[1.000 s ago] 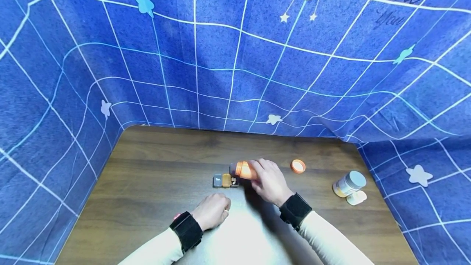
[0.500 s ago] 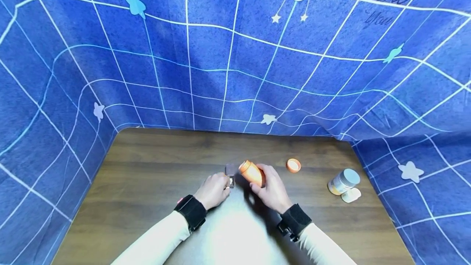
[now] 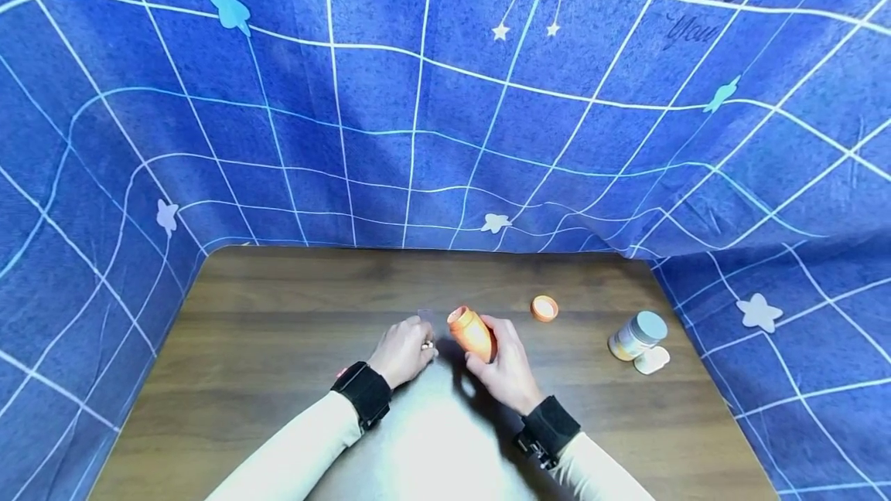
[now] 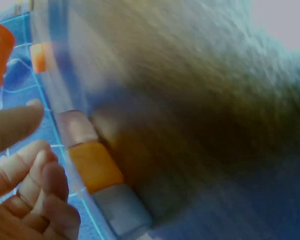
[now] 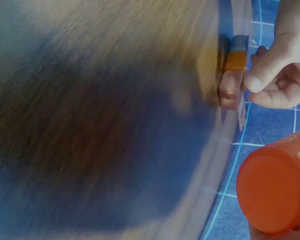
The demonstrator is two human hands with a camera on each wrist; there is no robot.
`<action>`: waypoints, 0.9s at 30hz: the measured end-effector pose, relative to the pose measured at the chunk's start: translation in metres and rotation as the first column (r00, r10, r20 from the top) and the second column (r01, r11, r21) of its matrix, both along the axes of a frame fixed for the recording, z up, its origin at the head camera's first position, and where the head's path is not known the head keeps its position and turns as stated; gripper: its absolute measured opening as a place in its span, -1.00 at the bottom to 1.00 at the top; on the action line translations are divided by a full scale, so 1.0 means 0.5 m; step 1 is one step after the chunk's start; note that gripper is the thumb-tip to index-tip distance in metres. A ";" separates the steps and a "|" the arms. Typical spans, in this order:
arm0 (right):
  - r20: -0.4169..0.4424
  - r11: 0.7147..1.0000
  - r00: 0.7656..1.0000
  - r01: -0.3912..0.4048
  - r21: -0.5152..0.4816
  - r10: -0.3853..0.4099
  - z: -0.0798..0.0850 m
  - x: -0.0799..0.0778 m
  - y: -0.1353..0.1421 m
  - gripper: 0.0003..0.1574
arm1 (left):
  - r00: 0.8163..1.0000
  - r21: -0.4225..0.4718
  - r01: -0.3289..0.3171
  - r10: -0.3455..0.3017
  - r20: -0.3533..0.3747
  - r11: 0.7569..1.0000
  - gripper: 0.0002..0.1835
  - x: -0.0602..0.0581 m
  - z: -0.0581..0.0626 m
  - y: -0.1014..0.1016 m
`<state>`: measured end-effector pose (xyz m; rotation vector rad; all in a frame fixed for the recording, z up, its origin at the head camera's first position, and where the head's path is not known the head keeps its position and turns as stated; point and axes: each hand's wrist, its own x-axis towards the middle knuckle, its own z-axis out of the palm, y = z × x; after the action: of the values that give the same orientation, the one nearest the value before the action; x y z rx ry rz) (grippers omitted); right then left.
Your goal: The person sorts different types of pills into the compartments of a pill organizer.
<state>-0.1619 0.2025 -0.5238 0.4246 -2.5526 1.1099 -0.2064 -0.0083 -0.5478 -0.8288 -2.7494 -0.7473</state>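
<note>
We see the right hand (image 3: 511, 366) holding an orange bottle (image 3: 471, 333) tight. The bottle has no lid on, and it leans with its mouth up and toward the left hand (image 3: 400, 352). That hand has bent fingers right beside a little box (image 4: 95, 167), and we can't tell if they pinch anything. (A tiny pale bit shows by the fingertips, too small for us to name.) The box sits on the brown table (image 3: 278, 315), with grey, orange and clear parts in a row. To the right of the bottle we find an orange cap (image 3: 544, 308). Farther right, a jar (image 3: 629, 340) with a grey-blue top stands close beside a small white thing (image 3: 652, 360). Behind it all hangs blue cloth (image 3: 362, 107) with stars.
</note>
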 end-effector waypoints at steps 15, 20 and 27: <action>0.057 0.957 0.995 -0.062 -0.284 0.081 0.075 0.021 -0.056 -0.28 | 0.859 0.701 -0.065 -0.317 0.401 0.710 -0.62 0.062 0.125 0.039; 0.008 0.955 0.992 -0.118 -0.273 0.125 0.074 0.020 -0.063 -0.29 | 0.865 0.746 -0.116 -0.303 0.400 0.656 -0.51 0.066 0.128 0.044; -0.011 0.988 0.989 -0.146 0.057 0.147 0.016 -0.032 0.012 -0.27 | 0.906 0.751 -0.107 -0.246 0.343 0.652 -0.54 0.065 0.125 0.028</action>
<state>-0.1779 0.2087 -0.5159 0.6414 -2.5792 1.0815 -0.1740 0.0056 -0.4852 -0.6103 -2.2789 -2.1163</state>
